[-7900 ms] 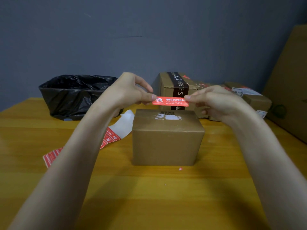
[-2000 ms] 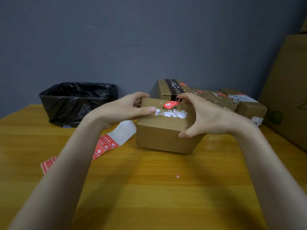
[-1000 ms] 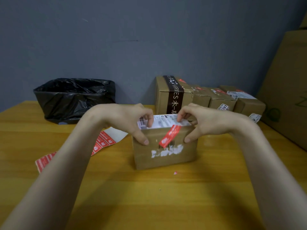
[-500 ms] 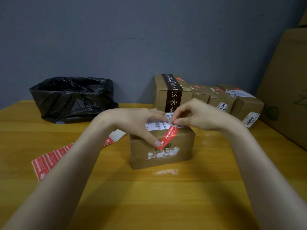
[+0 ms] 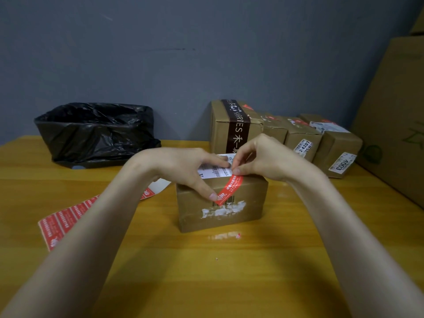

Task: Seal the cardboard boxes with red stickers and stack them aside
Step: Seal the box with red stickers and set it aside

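A small cardboard box point(image 5: 250, 203) stands mid-table, its scuffed face with white label residue toward me and a white shipping label on top. A red sticker point(image 5: 231, 187) runs diagonally from the top edge down the front face. My left hand point(image 5: 181, 166) lies over the box's top left, with its thumb pressing the sticker's lower end against the front. My right hand point(image 5: 266, 157) has curled fingers, and its thumb and forefinger pinch the sticker's upper end at the top edge.
A sheet of red stickers point(image 5: 66, 220) lies at the left on the wooden table point(image 5: 206, 276). A black bag-lined bin point(image 5: 96, 131) sits back left. A row of sealed boxes point(image 5: 302, 138) lines the back wall. Large cardboard point(image 5: 394, 115) leans at right.
The box was turned so its scuffed face points at me. The sticker, held in the air before, now lies across the top front edge. My left thumb slid down to its lower end.
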`<state>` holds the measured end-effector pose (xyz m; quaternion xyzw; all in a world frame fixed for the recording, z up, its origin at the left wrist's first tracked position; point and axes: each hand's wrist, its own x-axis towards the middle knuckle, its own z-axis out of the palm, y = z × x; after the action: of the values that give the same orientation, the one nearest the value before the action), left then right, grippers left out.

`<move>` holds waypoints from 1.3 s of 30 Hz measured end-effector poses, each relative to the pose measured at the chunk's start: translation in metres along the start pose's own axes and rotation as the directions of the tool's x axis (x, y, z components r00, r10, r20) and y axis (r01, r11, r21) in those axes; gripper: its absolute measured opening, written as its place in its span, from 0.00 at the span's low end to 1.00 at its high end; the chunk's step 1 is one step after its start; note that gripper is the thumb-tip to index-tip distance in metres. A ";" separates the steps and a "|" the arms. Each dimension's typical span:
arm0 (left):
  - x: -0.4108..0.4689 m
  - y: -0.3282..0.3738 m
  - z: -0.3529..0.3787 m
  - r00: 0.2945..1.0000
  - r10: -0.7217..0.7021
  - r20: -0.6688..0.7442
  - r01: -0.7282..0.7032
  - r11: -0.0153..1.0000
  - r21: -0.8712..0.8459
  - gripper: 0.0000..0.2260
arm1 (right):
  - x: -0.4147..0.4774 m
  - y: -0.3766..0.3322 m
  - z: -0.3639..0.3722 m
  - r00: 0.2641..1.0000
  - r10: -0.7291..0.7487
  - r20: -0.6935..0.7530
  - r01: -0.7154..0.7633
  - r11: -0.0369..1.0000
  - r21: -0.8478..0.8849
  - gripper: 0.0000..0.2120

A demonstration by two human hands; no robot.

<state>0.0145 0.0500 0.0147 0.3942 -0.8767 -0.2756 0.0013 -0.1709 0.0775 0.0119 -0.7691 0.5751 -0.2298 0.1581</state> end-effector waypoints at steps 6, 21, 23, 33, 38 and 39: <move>0.000 0.002 0.000 1.000 0.005 0.002 -0.005 0.999 0.037 0.34 | -0.001 0.001 0.001 0.999 0.026 -0.035 -0.026 1.000 -0.002 0.03; 0.002 0.003 0.001 0.999 0.049 0.003 -0.049 0.998 0.046 0.31 | -0.008 0.005 0.015 0.987 0.022 -0.156 -0.020 1.000 0.013 0.11; 0.003 0.002 0.001 0.999 0.047 0.002 -0.047 0.998 0.050 0.31 | -0.008 0.005 0.015 0.988 0.011 -0.157 -0.012 1.000 -0.002 0.11; 0.004 0.001 0.002 1.000 0.030 -0.009 -0.029 0.998 0.061 0.32 | -0.005 0.001 0.015 0.995 0.016 -0.094 -0.023 0.997 -0.070 0.08; 0.005 0.000 0.001 1.000 0.028 -0.009 -0.027 0.998 0.059 0.32 | -0.008 0.001 0.014 0.994 -0.001 -0.108 -0.003 0.999 -0.039 0.05; 0.005 0.000 0.001 1.000 0.029 -0.007 -0.028 0.998 0.065 0.32 | -0.009 0.001 0.014 0.994 -0.002 -0.110 -0.002 0.999 -0.032 0.05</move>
<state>0.0105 0.0475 0.0127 0.3827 -0.8907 -0.2454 -0.0039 -0.1665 0.0855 -0.0022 -0.7578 0.5864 -0.2624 0.1139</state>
